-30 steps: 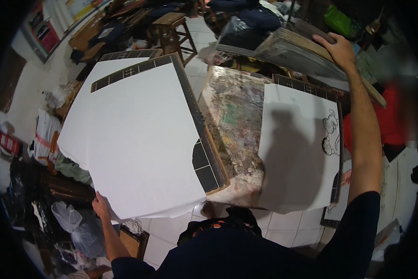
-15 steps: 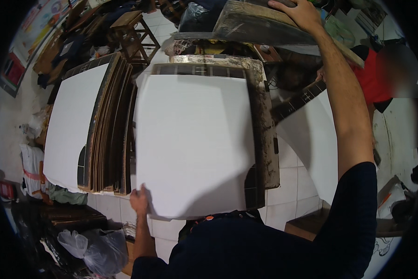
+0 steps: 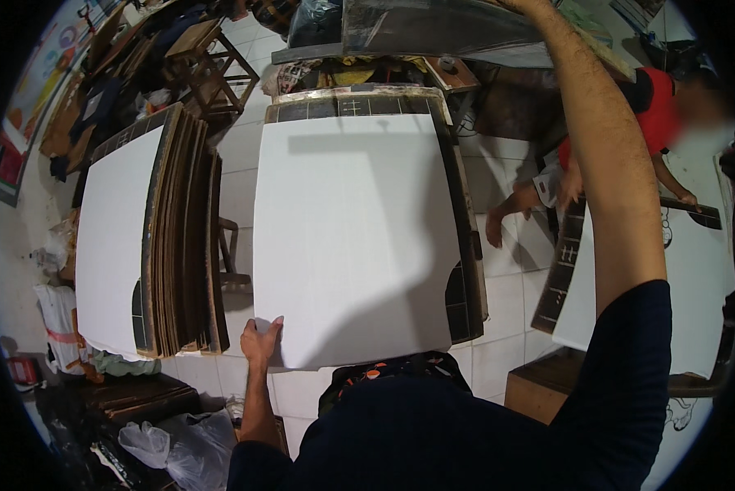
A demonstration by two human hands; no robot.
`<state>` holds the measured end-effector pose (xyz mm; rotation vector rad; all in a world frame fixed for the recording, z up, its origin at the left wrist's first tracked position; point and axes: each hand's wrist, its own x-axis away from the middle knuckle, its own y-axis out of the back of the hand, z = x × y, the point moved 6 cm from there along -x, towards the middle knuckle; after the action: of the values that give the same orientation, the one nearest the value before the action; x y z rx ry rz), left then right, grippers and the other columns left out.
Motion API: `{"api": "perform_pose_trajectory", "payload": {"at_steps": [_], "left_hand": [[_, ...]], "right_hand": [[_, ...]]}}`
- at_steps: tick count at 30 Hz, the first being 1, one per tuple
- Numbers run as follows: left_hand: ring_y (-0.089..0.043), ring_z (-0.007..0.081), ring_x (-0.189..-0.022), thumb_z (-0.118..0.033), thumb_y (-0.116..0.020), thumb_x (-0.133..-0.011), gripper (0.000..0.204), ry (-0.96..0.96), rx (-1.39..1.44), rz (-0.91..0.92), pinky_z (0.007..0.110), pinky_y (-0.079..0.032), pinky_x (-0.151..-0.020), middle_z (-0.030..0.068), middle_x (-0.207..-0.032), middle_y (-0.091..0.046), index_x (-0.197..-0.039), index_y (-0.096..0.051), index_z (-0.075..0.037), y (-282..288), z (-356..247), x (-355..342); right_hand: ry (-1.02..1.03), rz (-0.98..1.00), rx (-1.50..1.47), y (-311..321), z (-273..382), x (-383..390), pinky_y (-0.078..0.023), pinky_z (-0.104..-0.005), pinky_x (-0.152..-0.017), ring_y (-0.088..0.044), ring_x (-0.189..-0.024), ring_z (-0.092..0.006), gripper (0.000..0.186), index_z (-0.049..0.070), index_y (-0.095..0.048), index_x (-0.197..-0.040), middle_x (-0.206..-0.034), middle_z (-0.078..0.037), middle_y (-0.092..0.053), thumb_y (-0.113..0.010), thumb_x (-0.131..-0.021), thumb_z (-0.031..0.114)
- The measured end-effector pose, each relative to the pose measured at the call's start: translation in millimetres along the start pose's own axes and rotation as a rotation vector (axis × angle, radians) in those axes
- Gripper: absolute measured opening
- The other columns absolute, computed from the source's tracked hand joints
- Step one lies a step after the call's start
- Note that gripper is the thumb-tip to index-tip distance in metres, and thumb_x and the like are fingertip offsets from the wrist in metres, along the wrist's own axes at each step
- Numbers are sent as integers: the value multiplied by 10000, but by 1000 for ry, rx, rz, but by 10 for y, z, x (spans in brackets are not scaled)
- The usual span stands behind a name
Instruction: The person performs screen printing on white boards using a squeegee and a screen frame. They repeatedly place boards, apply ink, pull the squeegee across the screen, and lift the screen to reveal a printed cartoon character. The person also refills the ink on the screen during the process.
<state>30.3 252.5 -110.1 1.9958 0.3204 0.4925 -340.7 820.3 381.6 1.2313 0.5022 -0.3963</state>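
White cloth [image 3: 355, 237], soft and light, is pinched at its near corner by the left hand [image 3: 261, 340]; the right hand's fingers are hidden.

The right hand is cut off by the top edge up on that raised frame [image 3: 433, 29], and the white sheet [image 3: 351, 237] hides most of the board [image 3: 465, 245] under it.

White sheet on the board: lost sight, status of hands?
Left hand grips white fabric sheet corner. Right hand out of frame, raised. Nothing blocking.
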Motion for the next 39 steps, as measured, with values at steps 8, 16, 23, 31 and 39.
{"api": "perform_pose_trajectory", "payload": {"at_steps": [8, 16, 23, 31, 39], "left_hand": [[-738, 451, -850, -715, -803, -768, 827, 8, -117, -15, 522, -571, -780, 297, -881, -730, -893, -664, 90, 96, -229, -134], [-737, 471, -966, -689, -830, -748, 863, 37, -121, -26, 520, -573, -864, 311, -1001, -745, -1098, -668, 83, 74, -244, -179], [-633, 439, -1240, -613, -862, -757, 890, 53, -80, 78, 498, -547, -980, 315, -1359, -617, -1286, -584, 45, -331, 63, -335], [-538, 423, -1383, -398, -836, -888, 808, -346, 125, -38, 477, -461, -1134, 299, -1468, -565, -1488, -510, 34, 25, -1861, -362], [-562, 279, -1211, -614, -266, -1122, 697, 341, 1721, 510, 516, -497, -1051, 158, -1413, -532, -1511, -413, -54, -517, -3881, 495]], "right_hand": [[52, -10, -16, -20, -8, -222, -555, -432, -851, -746, -886, -321, 794, 24, -819, -937, -922, -196, -780, -752, -747, 792], [52, 33, -19, -2, 10, -246, -564, -429, -915, -761, -952, -338, 848, 3, -819, -1017, -990, -227, -786, -744, -748, 803], [59, -20, -9, 40, 85, -39, -561, -423, -882, -758, -931, -326, 816, 34, -826, -998, -981, -198, -791, -750, -740, 805], [151, -179, 72, -239, -1, 1067, -565, -428, -716, -726, -781, -314, 687, 87, -765, -858, -829, -137, -749, -765, -771, 769], [294, -184, -21, -1275, -99, 3294, -413, -461, -813, -612, -841, -268, 603, 166, -729, -998, -885, -50, -637, -739, -793, 733]]}}
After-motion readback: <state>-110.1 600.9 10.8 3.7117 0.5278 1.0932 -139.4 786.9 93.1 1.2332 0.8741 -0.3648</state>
